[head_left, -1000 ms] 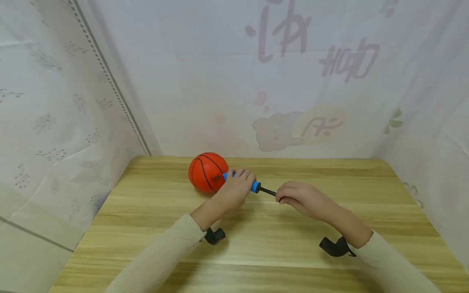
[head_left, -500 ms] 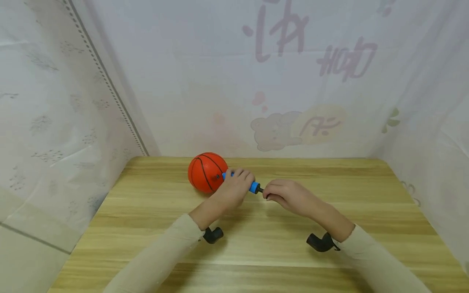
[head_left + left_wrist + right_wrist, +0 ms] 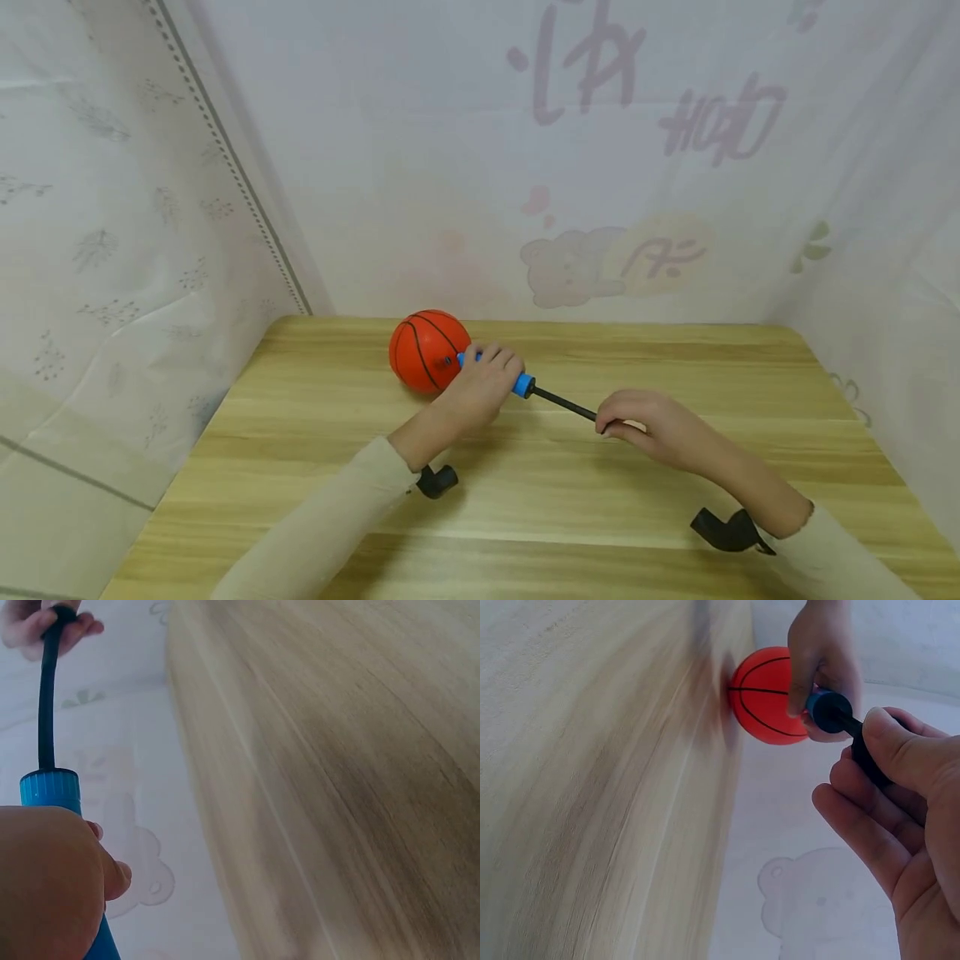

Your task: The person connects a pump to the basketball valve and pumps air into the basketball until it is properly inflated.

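Note:
A blue hand pump points at an orange-red basketball with black lines near the back of the table. My left hand grips the pump's barrel, its fingers wrapped round it close beside the ball. Out of the barrel's near end runs a long black rod. My right hand pinches the black handle at the rod's end between thumb and fingers, best seen in the right wrist view. The pump's tip at the ball is mostly hidden by my left hand.
The wooden table ends at a white printed curtain behind it, with more curtain on both sides. A black camera mount hangs under the left wrist, another mount under the right.
My right hand first pushes the rod in toward the barrel, then draws it out to the right, farther than a second ago. The left hand and the basketball hold about the same place.

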The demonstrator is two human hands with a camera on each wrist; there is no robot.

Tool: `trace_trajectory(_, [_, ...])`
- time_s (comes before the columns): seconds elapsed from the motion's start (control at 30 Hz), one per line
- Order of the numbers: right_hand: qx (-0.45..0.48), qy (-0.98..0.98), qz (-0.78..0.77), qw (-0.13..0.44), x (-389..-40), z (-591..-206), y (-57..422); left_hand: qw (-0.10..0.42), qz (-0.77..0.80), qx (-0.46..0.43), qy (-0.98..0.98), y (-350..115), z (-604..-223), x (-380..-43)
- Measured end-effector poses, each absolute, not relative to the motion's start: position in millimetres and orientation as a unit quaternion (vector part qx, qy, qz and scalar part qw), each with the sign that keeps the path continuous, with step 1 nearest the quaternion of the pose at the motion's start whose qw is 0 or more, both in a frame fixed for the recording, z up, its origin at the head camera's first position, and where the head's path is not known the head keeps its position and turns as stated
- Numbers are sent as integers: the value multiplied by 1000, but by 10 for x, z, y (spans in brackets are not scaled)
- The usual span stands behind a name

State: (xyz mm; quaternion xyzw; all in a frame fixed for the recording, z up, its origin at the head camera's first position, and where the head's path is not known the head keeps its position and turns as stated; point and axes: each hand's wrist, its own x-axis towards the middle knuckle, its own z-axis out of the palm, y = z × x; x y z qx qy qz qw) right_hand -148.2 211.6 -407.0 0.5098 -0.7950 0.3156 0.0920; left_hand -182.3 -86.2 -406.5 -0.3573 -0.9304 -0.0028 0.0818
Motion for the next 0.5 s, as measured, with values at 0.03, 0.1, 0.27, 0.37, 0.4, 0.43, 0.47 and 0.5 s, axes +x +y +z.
trace_trajectory(0.03, [511,-792,319,92,-1470,-4063,2132,84,-2,-356,-931,-868,-4063,-1826])
trace_trajectory(0.1, [515,-787,327,93,-1453,-4051,2148,90,-3,-354,-931,-882,-4062,-1832])
trace_trajectory(0.27, [523,-779,333,100,-1436,-4038,2161,94,-1,-351,-932,-902,-4057,-1821])
trace_trajectory(0.37, [523,-777,333,113,-1442,-4034,2165,88,-3,-351,-932,-879,-4044,-1810])
trace_trajectory(0.4, [523,-776,332,118,-1449,-4033,2163,85,-5,-350,-933,-867,-4038,-1805])
trace_trajectory(0.43, [524,-775,331,123,-1459,-4033,2156,82,-8,-349,-934,-855,-4033,-1800])
trace_trajectory(0.47, [525,-774,331,128,-1471,-4034,2145,79,-8,-346,-935,-842,-4030,-1795])
trace_trajectory(0.5, [526,-773,330,130,-1482,-4036,2129,76,-9,-344,-936,-831,-4029,-1790])
